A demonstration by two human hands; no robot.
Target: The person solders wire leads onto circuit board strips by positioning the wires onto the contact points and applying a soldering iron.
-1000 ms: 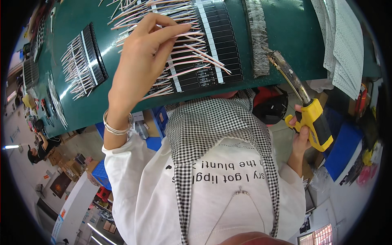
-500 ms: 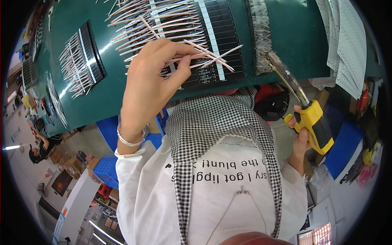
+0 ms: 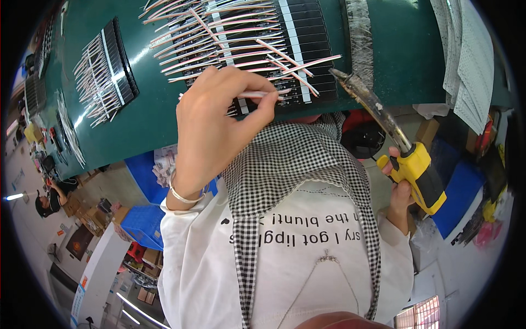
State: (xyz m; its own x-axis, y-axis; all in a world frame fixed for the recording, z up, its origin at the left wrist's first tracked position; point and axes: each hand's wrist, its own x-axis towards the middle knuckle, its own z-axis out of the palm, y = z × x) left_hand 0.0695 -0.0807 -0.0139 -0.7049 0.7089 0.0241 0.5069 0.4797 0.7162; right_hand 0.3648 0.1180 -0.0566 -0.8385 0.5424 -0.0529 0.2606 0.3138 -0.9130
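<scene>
My left hand is over the near end of a black circuit board panel, thumb and forefinger pinched on a white and red wire. Rows of similar wires lie across the panel, and a few loose ones cross at its right part. In my right hand is a yellow and black soldering gun, fingers wrapped round its handle. Its dark, stained tip points up and left, near the panel's right edge. My left fingers partly hide the wire.
A second panel with wires lies left on the green table, beside a bundle of white wires. A plastic-wrapped strip runs along the right. Dotted white sheets hang at the far right. A person sits at far left.
The soldering gun's tip has moved left, off the wrapped strip and toward the panel. My left hand has shifted slightly right and down, pinching a wire near the panel's near edge.
</scene>
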